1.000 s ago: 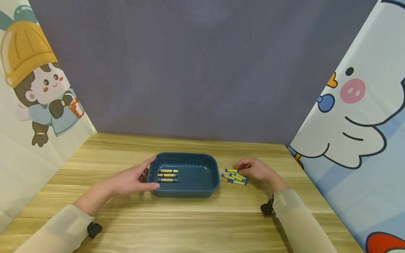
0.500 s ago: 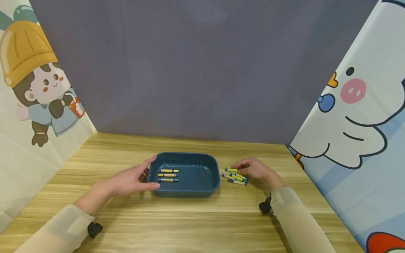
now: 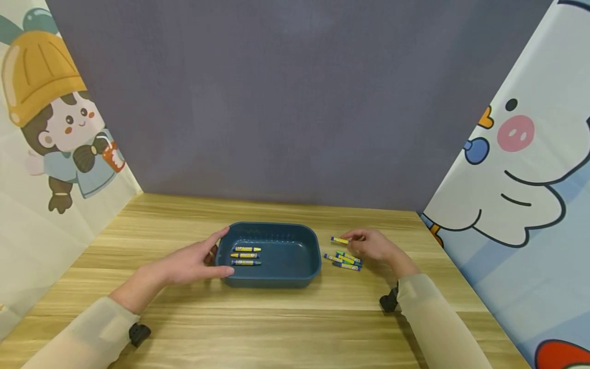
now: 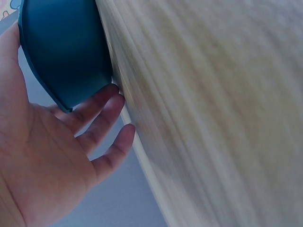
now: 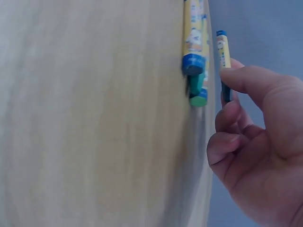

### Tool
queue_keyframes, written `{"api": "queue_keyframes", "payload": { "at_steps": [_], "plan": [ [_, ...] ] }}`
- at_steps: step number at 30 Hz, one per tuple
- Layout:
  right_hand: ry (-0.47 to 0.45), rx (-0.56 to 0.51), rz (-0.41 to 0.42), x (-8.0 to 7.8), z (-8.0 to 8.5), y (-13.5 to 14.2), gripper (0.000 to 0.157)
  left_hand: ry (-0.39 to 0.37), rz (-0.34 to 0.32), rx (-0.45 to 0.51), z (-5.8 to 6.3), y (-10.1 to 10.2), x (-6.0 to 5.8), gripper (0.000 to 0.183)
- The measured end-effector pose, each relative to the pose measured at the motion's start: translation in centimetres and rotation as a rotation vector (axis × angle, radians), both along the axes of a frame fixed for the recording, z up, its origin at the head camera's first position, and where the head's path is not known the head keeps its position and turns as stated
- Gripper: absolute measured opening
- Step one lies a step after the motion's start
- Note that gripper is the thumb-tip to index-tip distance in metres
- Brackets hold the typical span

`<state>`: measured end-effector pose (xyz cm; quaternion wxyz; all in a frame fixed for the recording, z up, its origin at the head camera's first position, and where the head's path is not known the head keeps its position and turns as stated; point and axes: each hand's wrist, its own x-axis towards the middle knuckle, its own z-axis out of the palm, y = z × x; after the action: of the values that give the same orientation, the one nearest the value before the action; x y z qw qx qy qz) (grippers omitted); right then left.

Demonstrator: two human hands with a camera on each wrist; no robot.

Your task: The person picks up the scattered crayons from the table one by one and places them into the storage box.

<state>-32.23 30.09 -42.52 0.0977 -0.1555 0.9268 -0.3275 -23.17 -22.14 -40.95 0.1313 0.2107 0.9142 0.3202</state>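
Note:
My left hand (image 3: 191, 261) holds the left end of a dark blue plastic tray (image 3: 272, 283), thumb at the near corner and fingers round the end wall. In the left wrist view, the fingers (image 4: 106, 113) lie close by the tray's wall (image 4: 66, 52). Three crayons (image 3: 246, 255) lie side by side in the tray's left part. To the right, my right hand (image 3: 373, 246) pinches a crayon (image 5: 222, 49) with a yellow wrapper, blue end and dark tip between thumb and fingers, raised beside the pile. Several more crayons (image 3: 346, 260) are heaped below that hand.
Everything stands on a wood-grain table (image 3: 258, 328). A grey partition (image 3: 295, 102) rises behind it, and printed cartoon panels flank it on the left (image 3: 27, 220) and right (image 3: 498, 215). Each wrist carries a small black device (image 3: 140, 334).
The right hand has taken the top crayon off the pile and raised it slightly. The other crayons, the tray and the left hand have stayed in place.

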Motion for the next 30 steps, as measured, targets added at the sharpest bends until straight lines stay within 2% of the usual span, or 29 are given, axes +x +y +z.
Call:
{"api": "queue_keyframes", "payload": {
  "at_steps": [13, 21, 30],
  "plan": [
    [0.072, -0.085, 0.023, 0.4, 2.3, -1.6, 0.031, -0.006, -0.001, 0.017, -0.1, 0.0, 0.0, 0.116],
    [0.106, -0.098, 0.036, 1.3, 3.6, -4.1, 0.03, 0.004, -0.003, 0.005, 0.0, 0.0, 0.1, 0.115],
    [0.112, -0.179, 0.139, 3.1, 5.6, -8.5, 0.029, 0.02, -0.004, -0.005, 0.0, 0.0, 0.1, 0.116]
  ]
}}
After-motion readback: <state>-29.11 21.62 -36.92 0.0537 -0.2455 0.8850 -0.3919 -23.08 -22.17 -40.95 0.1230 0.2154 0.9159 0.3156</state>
